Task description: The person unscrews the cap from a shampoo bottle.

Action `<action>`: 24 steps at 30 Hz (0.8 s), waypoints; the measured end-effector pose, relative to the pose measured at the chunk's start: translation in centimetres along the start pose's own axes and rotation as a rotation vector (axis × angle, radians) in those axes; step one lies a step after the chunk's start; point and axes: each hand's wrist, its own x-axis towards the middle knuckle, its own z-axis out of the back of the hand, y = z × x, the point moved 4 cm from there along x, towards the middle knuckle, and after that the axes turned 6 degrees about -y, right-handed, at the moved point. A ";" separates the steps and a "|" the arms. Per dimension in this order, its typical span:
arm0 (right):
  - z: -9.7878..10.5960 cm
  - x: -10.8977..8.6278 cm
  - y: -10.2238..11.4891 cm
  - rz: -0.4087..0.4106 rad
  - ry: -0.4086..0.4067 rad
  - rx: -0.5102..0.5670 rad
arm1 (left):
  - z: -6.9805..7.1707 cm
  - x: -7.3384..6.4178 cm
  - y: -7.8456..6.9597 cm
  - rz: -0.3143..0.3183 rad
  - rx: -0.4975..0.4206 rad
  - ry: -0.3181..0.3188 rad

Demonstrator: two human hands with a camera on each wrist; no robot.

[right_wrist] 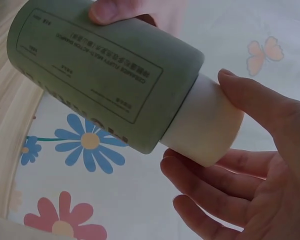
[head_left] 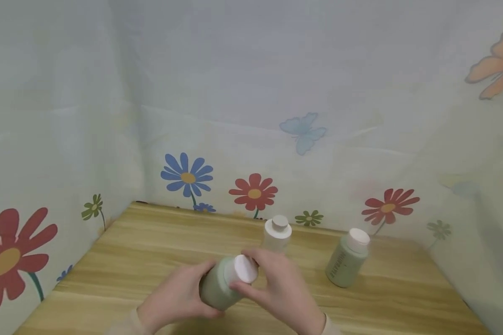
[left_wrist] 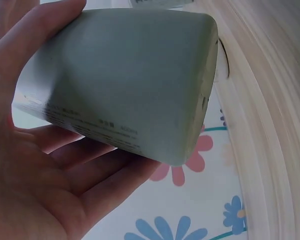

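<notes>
2 hands in lower middle of head frame, both on 1 green bottle (head_left: pixel 219 287). Bottle is tilted, white cap (head_left: pixel 246 269) toward upper right of the frame, base toward lower left. Left hand (head_left: pixel 178 291) grips the bottle body, thumb on 1 side, fingers round the other; left wrist view shows the base end pointing right. Right hand (head_left: pixel 282 284) holds the cap between thumb and curled fingers; right wrist view has thumb on top, fingers underneath. Cap sits on the bottle, no gap visible. Dark print and a framed label (right_wrist: pixel 90 65) on the green side, upside down in right wrist view, word SHAMPOO readable.

2 more containers upright on the wood-grain surface (head_left: pixel 151 242): white bottle (head_left: pixel 276 235) with narrower top, just behind right hand, lower part hidden by it; second green bottle (head_left: pixel 344 266) with white cap and dark vertical lettering, right of centre, apart from the hands. Pale sleeves (head_left: pixel 130 323) at bottom edge. Backdrop cloth (head_left: pixel 218 83) behind: 1 blue flower (head_left: pixel 187 177) left of centre, red flowers, 1 pale blue butterfly (head_left: pixel 303 132), 1 orange butterfly (head_left: pixel 500 65) upper right.
</notes>
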 end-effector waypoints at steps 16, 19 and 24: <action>0.1 -1.4 -0.7 0.120 -0.025 -0.093 | -0.8 0.1 0.0 -0.042 0.025 0.013; 0.0 -1.3 -0.7 0.189 -0.012 -0.086 | -0.6 0.1 0.2 -0.048 0.018 0.022; -0.2 -1.4 -0.7 0.270 0.026 -0.089 | -0.5 0.0 0.4 -0.059 0.013 0.044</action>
